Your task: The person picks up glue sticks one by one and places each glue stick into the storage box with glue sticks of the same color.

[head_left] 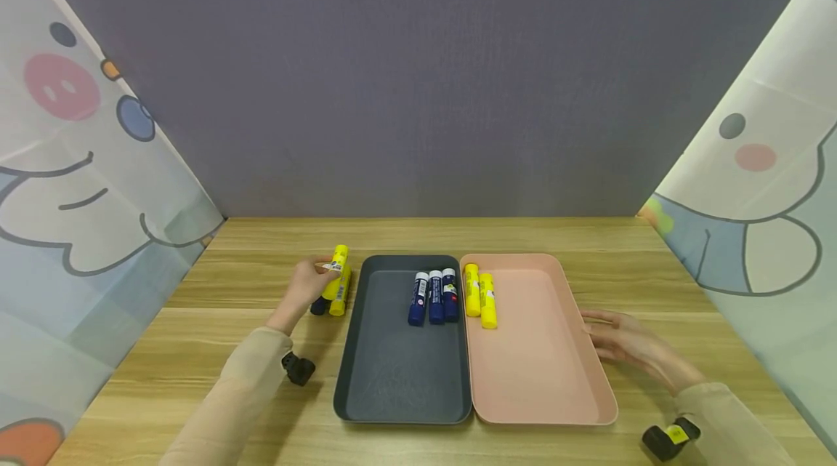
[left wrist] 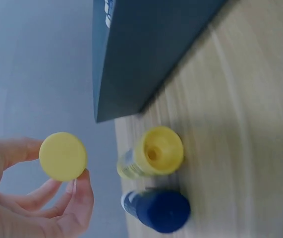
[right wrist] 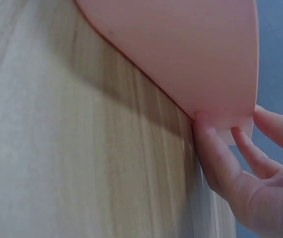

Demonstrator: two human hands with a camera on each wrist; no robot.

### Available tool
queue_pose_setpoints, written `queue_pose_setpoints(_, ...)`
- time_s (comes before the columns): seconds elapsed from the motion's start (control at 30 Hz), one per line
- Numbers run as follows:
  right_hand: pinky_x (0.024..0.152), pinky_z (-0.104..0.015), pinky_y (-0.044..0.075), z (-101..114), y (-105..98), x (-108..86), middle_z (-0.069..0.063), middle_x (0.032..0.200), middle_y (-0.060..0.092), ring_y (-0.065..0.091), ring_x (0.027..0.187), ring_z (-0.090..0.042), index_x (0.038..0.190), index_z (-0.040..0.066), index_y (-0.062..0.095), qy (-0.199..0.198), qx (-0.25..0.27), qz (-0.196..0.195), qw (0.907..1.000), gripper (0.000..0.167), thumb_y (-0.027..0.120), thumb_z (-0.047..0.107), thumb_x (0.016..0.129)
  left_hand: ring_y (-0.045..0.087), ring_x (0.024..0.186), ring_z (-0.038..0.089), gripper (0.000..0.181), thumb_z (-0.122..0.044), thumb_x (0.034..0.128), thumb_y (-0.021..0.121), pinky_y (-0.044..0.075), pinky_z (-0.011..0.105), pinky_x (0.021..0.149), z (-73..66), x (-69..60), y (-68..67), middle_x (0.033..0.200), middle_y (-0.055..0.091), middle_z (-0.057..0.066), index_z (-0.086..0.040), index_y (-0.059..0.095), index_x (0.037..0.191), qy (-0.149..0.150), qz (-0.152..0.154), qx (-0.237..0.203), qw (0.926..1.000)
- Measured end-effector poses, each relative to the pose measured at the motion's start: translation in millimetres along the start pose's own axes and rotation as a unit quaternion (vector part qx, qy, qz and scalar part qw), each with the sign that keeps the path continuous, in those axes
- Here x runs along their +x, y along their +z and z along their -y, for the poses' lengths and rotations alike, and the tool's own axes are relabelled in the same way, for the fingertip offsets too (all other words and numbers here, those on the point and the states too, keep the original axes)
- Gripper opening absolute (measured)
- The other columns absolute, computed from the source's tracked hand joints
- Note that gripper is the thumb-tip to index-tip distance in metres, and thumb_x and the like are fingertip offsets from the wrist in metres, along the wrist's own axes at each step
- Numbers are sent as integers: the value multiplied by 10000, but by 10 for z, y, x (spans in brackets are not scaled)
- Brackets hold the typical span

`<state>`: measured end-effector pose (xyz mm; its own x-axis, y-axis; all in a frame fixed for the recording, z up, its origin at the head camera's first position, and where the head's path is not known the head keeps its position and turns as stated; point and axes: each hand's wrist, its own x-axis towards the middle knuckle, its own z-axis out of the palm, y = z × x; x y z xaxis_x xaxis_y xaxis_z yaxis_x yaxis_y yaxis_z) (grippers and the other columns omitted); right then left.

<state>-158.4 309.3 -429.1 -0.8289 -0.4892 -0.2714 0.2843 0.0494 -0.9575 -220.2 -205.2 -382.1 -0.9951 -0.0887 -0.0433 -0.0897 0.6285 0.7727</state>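
My left hand [head_left: 306, 287] pinches a yellow glue stick [head_left: 338, 258] between thumb and fingers, raised above the table left of the dark grey tray [head_left: 400, 379]. Its round yellow end [left wrist: 63, 156] faces the left wrist camera. Below it, another yellow glue stick [left wrist: 162, 150] and a dark blue glue stick [left wrist: 162, 210] lie side by side on the table. My right hand [head_left: 624, 341] touches the outer right wall of the pink tray [head_left: 536, 379] with extended fingers. In the right wrist view, fingertips [right wrist: 203, 119] rest against that wall and the thumb is by its rim.
Three dark blue glue sticks [head_left: 435, 297] with white ends lie in the grey tray. Two yellow glue sticks [head_left: 487, 301] lie along the left side of the pink tray. Both trays stand side by side on the wooden table [head_left: 281, 422]. A grey panel [head_left: 431, 88] rises behind.
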Motion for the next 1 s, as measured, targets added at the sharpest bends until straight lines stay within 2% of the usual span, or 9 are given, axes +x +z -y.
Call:
queue_pose_setpoints(0.17,825,-297,470,4,1,-2,40,1058,593,583,955,-119,1322,-131,212,-17,86,43,10000,508,434,102,929,559,882,360,417,-100,828,571,489,385,686,-73,-5,38,1023,549,294,79,481,1193,72,42,21,10000)
queue_pose_setpoints(0.4,830,-308,469,9,7,0,42,1069,581,580,957,-114,1317,-180,106,65,-157,-67,9998,597,444,122,928,548,906,350,446,-128,839,564,477,387,700,-229,-15,119,1066,532,274,41,456,1237,-42,199,-149,9997)
queue_pose_setpoints(0.6,826,-302,470,12,6,-4,40,1075,581,579,961,-108,1315,-182,111,57,-205,-1,9998,594,442,123,928,546,927,346,452,-142,838,576,478,383,715,-388,-27,204,1095,521,260,20,456,1242,-75,262,-249,9993)
queue_pose_setpoints(0.9,823,-298,472,16,1,-12,49,1064,589,584,960,-123,1321,-144,202,-32,-4,88,10000,523,437,111,929,568,884,317,443,-121,838,583,505,342,680,-596,-26,413,1056,528,241,23,457,1237,11,348,-614,9975)
queue_pose_setpoints(1.0,827,-297,470,20,3,-13,51,1068,586,581,964,-121,1319,-155,179,-3,-67,79,9999,543,439,117,928,575,860,314,446,-107,829,592,508,344,679,-650,-31,494,1029,532,242,38,459,1229,43,349,-736,9967)
